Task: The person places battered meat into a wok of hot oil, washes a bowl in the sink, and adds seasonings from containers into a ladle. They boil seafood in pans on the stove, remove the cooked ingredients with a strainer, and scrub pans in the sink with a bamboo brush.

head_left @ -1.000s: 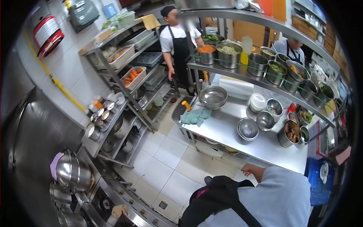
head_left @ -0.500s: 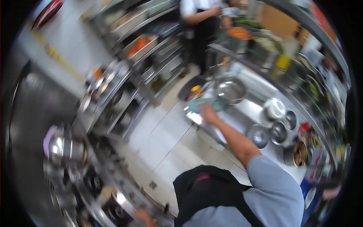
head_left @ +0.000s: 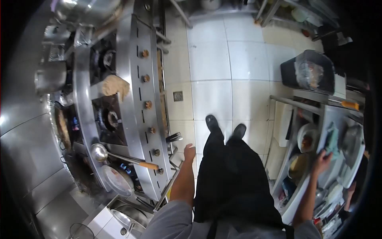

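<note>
My right hand (head_left: 323, 161) is at the near end of a green cloth (head_left: 332, 138) on the steel worktable at the right, its fingers closed on the cloth's edge. A metal bowl (head_left: 352, 139) stands just beyond the cloth. My left hand (head_left: 190, 153) hangs beside the stove front, fingers curled, with nothing visible in it. Near it a dark handle (head_left: 174, 138) sticks out from the stove. A ladle (head_left: 99, 152) with a wooden handle lies across the stove, above a round pan (head_left: 117, 181) by a lit burner.
The stove (head_left: 137, 115) runs along the left, with a tan cloth (head_left: 115, 86) on it. A black bin (head_left: 308, 71) with a plastic liner stands at the upper right. Tiled floor (head_left: 211, 95) lies between stove and worktable. Bowls (head_left: 307, 138) sit on the table's lower shelf.
The view has swung down and toward the stove. My right hand, low beside the body a second ago, has reached the green cloth. The other people have left the clear view.
</note>
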Action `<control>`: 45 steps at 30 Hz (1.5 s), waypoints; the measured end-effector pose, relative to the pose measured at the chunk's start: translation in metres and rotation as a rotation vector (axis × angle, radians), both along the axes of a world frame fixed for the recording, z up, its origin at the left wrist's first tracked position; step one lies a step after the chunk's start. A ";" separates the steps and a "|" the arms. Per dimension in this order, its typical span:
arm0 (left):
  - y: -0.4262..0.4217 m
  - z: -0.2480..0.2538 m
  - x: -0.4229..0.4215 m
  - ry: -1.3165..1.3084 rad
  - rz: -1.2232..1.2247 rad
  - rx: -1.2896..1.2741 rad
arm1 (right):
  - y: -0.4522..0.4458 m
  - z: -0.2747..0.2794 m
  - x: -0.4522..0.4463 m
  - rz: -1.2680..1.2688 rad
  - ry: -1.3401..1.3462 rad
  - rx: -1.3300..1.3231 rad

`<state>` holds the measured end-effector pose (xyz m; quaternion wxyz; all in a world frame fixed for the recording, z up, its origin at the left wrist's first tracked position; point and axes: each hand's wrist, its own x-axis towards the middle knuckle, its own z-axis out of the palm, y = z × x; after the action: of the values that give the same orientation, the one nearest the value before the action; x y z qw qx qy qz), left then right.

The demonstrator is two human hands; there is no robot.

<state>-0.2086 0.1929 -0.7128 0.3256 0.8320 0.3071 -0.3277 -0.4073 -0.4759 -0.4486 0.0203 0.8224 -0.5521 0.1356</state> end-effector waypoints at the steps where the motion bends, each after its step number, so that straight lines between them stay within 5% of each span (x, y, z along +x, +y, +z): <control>1: 0.041 -0.071 -0.019 -0.048 0.071 0.078 | -0.010 -0.007 -0.013 0.094 -0.105 0.005; 2: 0.028 -0.049 0.000 0.067 0.433 -0.002 | -0.021 -0.012 -0.029 0.089 -0.130 -0.009; 5: 0.090 -0.124 0.001 -0.086 0.924 -0.218 | -0.037 0.000 -0.053 0.068 -0.117 0.089; 7: 0.098 -0.146 0.035 -0.010 0.879 0.151 | -0.044 0.012 -0.065 0.077 0.042 0.050; 10: 0.125 -0.195 0.046 -0.061 1.104 0.099 | -0.061 0.021 -0.088 0.038 -0.026 0.008; 12: 0.147 -0.222 0.045 -0.018 1.159 -0.013 | -0.074 0.039 -0.103 0.178 0.224 -0.147; 13: 0.142 -0.222 0.046 -0.026 1.161 -0.078 | -0.093 0.045 -0.134 0.336 0.326 -0.189; 16: 0.122 -0.214 0.053 -0.108 1.210 -0.139 | -0.103 0.056 -0.148 0.369 0.403 -0.274; 17: 0.118 -0.212 0.051 -0.195 1.253 -0.149 | -0.100 0.056 -0.144 0.155 0.344 -0.235; 20: 0.148 -0.227 0.041 -0.222 1.403 -0.327 | -0.104 0.062 -0.143 0.299 0.452 -0.279; 26: 0.106 -0.201 0.031 -0.320 1.372 0.045 | -0.097 0.056 -0.138 0.339 0.377 -0.238; 28: 0.042 -0.156 0.034 -0.425 1.428 0.216 | -0.079 0.044 -0.110 0.240 0.248 -0.182; 31: 0.031 -0.137 -0.013 -0.367 1.036 0.224 | -0.031 0.030 -0.045 0.021 0.104 -0.042; 33: 0.015 -0.109 -0.032 -0.265 0.872 0.184 | -0.052 0.020 -0.066 0.173 -0.002 0.035; 40: -0.095 0.029 -0.012 -0.278 0.282 0.017 | 0.021 0.030 0.004 0.022 -0.362 0.111; 42: -0.121 0.059 -0.009 -0.293 0.184 -0.056 | 0.040 0.021 -0.016 0.149 -0.364 0.015; 45: -0.167 0.134 0.000 -0.273 0.008 -0.145 | 0.184 0.034 0.107 0.253 -0.599 0.838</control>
<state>-0.2082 0.0255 -0.5793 0.4248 0.8420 0.2388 -0.2313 -0.3002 -0.2917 -0.4142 -0.4853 0.7453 -0.4371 0.1339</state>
